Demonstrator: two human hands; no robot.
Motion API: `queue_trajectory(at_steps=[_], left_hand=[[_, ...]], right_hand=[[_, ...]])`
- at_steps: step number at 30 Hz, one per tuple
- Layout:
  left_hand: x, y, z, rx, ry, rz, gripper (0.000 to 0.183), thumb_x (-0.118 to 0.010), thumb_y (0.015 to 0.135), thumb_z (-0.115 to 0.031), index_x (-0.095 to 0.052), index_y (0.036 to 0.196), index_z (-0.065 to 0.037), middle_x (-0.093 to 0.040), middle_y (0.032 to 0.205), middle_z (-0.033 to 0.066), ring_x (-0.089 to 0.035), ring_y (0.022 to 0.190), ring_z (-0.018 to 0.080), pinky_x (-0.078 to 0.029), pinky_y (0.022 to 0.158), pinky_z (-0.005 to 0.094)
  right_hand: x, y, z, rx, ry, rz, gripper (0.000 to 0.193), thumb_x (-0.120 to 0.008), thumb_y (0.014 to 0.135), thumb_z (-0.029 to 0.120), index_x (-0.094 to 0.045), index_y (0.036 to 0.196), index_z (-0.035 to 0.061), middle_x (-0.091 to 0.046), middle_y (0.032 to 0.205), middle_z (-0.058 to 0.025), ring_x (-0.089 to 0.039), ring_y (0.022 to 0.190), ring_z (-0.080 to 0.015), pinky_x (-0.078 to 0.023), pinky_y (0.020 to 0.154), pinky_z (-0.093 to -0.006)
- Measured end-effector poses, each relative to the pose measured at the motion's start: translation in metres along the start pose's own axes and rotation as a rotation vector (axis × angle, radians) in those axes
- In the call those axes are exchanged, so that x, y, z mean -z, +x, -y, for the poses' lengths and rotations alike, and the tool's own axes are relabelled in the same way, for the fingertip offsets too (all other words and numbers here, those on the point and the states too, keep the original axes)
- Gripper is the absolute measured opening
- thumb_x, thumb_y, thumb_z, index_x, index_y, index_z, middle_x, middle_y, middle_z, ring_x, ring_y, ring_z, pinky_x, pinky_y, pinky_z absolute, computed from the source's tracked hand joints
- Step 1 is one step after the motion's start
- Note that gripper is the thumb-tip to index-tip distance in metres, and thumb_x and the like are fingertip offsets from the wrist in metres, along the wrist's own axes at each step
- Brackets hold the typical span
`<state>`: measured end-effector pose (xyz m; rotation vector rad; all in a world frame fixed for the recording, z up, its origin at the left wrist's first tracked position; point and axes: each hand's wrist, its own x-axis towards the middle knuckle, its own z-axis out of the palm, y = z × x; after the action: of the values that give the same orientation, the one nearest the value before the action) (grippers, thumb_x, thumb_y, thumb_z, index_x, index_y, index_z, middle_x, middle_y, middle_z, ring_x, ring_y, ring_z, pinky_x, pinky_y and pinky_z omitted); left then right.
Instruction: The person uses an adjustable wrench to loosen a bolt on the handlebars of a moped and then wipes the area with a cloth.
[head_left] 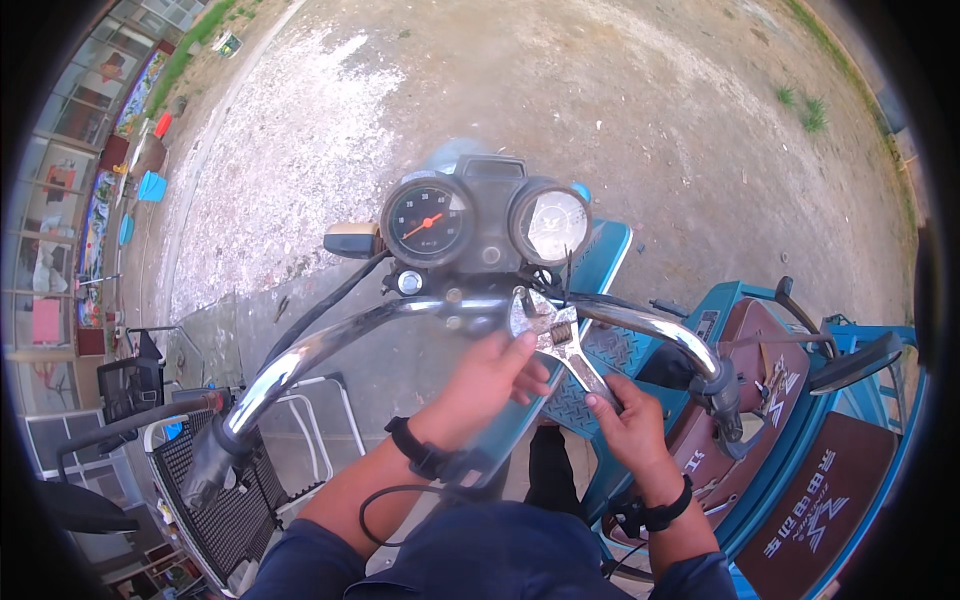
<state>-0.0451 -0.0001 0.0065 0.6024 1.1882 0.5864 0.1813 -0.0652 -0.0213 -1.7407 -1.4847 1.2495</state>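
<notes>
A: Where does the wrench (556,340) sit?

B: At the middle of the chrome handlebar (330,345), head just below the gauges (428,222). The left hand (490,378) has its fingers closed over the head; the right hand (625,425) pinches the handle end.

A: Signs or markings?

B: White symbols on a brown seat (830,500) of the blue cart (740,300), lower right.

A: Open room?

B: Bare dirt ground (600,90) ahead; a black mesh chair (215,490) crowds the left grip.

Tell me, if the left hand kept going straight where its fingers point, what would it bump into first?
Probably the shiny silver adjustable wrench: the left hand already has fingertips at its head. Just beyond sits the curved chrome handlebar, though depth is unclear.
</notes>
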Motion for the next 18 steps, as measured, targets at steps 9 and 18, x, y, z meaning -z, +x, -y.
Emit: queue_trajectory(at_steps=[9,18], left_hand=[[0.002,-0.002,-0.007,0.043,0.039,-0.015,0.037,-0.048,0.104,-0.038,-0.055,0.113,-0.004,-0.065,0.085,0.0070,-0.067,0.073,0.0165,-0.051,0.061,0.0279],[0.002,-0.004,-0.003,0.061,0.071,-0.035,0.036,-0.045,0.105,-0.036,-0.055,0.117,-0.003,-0.064,0.084,0.0066,-0.067,0.073,0.0159,-0.051,0.063,0.0275]], right_hand=[[-0.004,-0.005,0.010,-0.007,0.017,-0.011,0.035,-0.071,0.089,0.032,-0.067,0.109,0.0038,-0.069,0.079,-0.0168,-0.068,0.066,-0.0294,-0.052,0.061,-0.0355],[-0.005,-0.010,0.010,-0.003,-0.122,-0.055,0.035,-0.073,0.086,0.033,-0.068,0.108,0.0060,-0.068,0.077,-0.0163,-0.065,0.060,-0.0285,-0.051,0.058,-0.0353]])
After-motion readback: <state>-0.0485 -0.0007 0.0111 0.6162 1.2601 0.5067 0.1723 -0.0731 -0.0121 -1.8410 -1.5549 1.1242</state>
